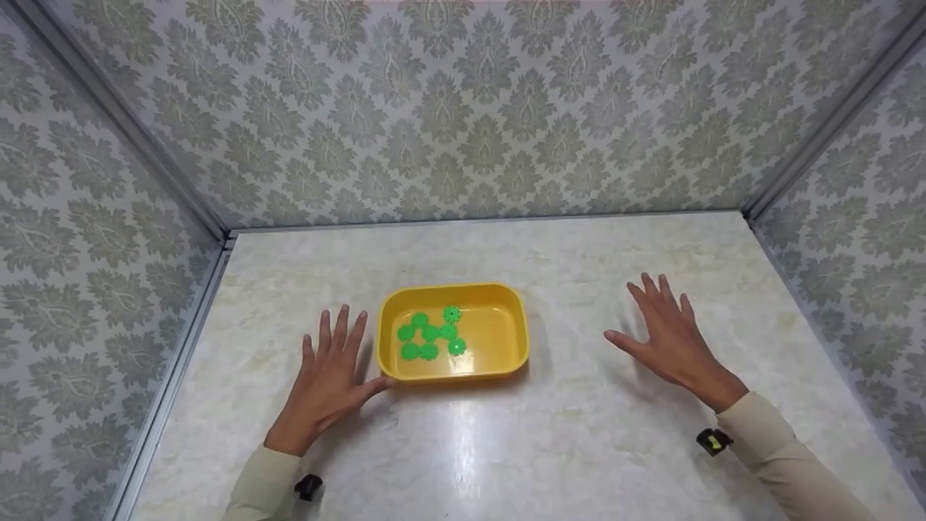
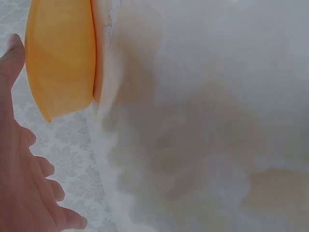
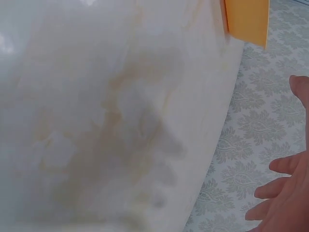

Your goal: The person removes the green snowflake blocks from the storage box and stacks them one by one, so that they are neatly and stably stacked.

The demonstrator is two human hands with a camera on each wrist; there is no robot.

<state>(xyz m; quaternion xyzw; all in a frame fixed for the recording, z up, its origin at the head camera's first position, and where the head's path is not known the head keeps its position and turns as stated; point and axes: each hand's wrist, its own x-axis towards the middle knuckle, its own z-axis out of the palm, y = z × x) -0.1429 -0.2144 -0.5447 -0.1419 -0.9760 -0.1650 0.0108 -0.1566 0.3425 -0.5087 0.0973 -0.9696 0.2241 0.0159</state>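
A yellow plastic tub [image 1: 499, 370] with rounded corners stands near the middle of the table. Several small green notched discs [image 1: 430, 333] lie on the left half of its floor, some of them joined or touching. My left hand [image 1: 325, 383] hovers just left of the tub with fingers spread, its thumb tip close to the front left corner; whether it touches the rim I cannot tell. Off to the right, well apart from the tub, my right hand [image 1: 673, 344] is held with spread fingers and nothing in it. Both wrist views show the tub's outer wall [image 2: 63, 58] beyond the thumb.
The pale marbled tabletop [image 1: 579, 449] ends at a patterned back wall [image 1: 463, 116]. Similar patterned panels with metal edging [image 1: 181, 340] close in the left and right sides. A small black device [image 1: 714, 441] sits at the right wrist, another [image 1: 309, 487] at the left.
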